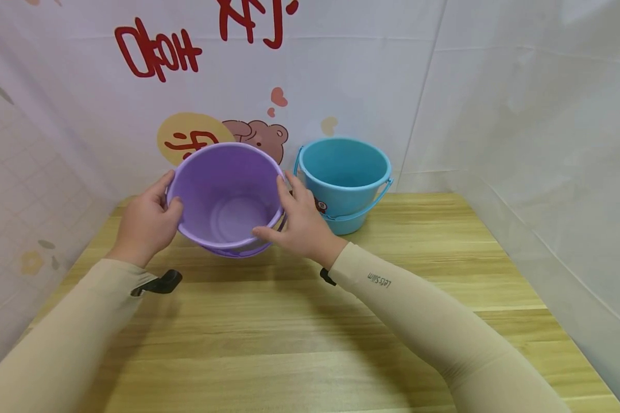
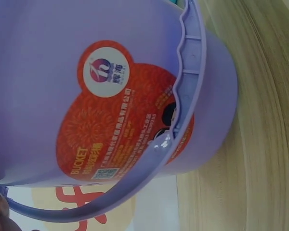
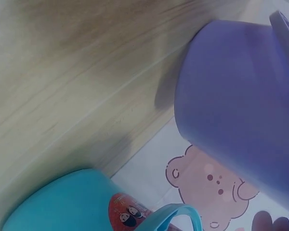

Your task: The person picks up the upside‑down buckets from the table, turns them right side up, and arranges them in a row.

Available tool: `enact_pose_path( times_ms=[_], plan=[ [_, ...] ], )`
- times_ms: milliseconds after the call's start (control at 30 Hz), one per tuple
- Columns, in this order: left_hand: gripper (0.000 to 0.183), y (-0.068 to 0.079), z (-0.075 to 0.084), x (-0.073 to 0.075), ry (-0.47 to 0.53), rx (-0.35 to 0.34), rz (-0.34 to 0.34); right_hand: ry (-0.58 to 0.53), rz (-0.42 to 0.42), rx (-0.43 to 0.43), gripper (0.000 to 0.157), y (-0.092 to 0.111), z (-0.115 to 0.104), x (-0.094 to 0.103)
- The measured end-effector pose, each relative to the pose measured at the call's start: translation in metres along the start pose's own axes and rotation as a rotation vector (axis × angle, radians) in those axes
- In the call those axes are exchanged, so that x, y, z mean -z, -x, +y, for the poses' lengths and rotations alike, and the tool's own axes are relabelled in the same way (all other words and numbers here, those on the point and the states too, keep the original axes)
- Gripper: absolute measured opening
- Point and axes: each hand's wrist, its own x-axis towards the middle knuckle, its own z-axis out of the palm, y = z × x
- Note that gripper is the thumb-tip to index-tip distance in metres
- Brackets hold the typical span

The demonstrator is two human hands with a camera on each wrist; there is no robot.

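A purple bucket (image 1: 222, 178), its mouth tilted toward the head camera, is held between both hands. My left hand (image 1: 147, 221) grips its rim on the left, thumb on the near side. On the right, my right hand (image 1: 310, 221) holds the rim with the thumb low and the fingers higher up. The bucket's handle (image 2: 149, 168) hangs down across a red label (image 2: 106, 115) in the left wrist view. Whether the bucket's base touches the table cannot be told. Just right of it stands a light blue bucket (image 1: 343, 198), upright with its handle lowered.
The wooden table (image 1: 268, 332) carries both buckets. Behind it hangs a white sheet (image 1: 372, 74) with red lettering and a printed bear (image 3: 212, 185). White sheets also close off the left and right sides.
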Motion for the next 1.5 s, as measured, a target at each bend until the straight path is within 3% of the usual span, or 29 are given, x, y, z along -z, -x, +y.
enact_pose_path(
  times_ms=[367, 633, 800, 1067, 1300, 1500],
  plan=[
    [0.064, -0.002, -0.001, 0.002, 0.015, -0.003, -0.037, 0.034, -0.012, 0.0, 0.124, -0.004, 0.0, 0.0],
    [0.078, 0.0, -0.005, 0.002, 0.092, -0.022, -0.126, 0.034, -0.014, -0.001, 0.125, -0.006, 0.002, 0.002],
    [0.083, 0.003, -0.004, 0.001, 0.125, -0.052, -0.147, 0.008, -0.001, -0.003, 0.124, -0.008, 0.004, 0.004],
    [0.089, 0.009, 0.0, 0.001, 0.085, -0.074, -0.186, -0.016, -0.015, -0.044, 0.124, -0.009, 0.005, 0.005],
    [0.106, 0.018, 0.004, 0.0, 0.01, -0.103, -0.247, -0.022, -0.028, -0.085, 0.122, -0.01, 0.006, 0.006],
    [0.108, 0.021, 0.007, -0.003, -0.001, -0.105, -0.248, -0.018, -0.007, -0.082, 0.115, -0.01, 0.007, 0.003]
  ],
)
